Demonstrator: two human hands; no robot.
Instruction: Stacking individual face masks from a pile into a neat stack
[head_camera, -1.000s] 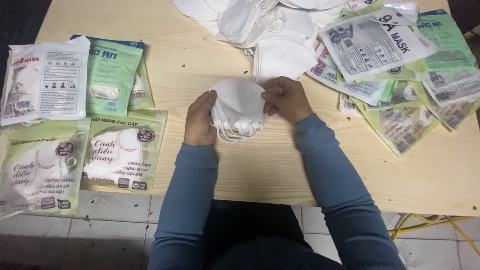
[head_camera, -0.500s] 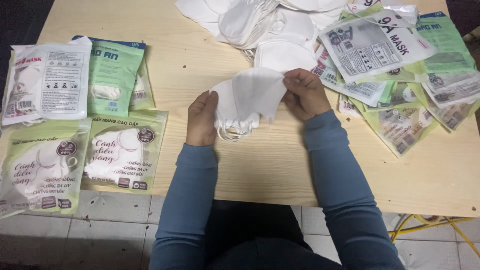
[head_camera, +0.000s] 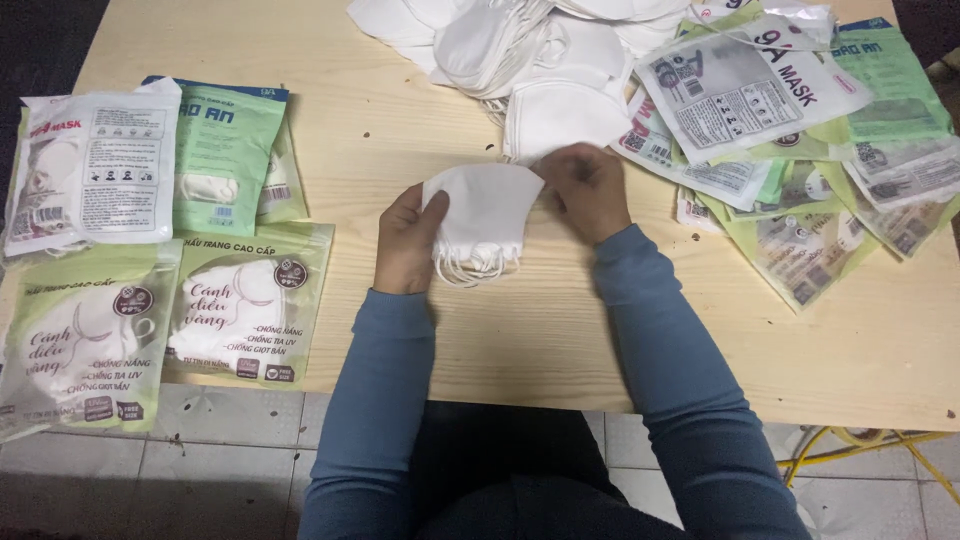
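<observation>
Both hands, left hand (head_camera: 408, 240) and right hand (head_camera: 590, 190), have fingers grasping a white mask (head_camera: 485, 215) over bare surface (head_camera: 400, 130) (green packets (head_camera: 245, 315) left, near the edge).

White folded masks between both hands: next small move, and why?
Probably square the small stack of white folded face masks so its edges line up. The left hand grips its left edge, the right hand pinches the top right corner, and the white ear loops hang loose below, above the wooden table.
</observation>
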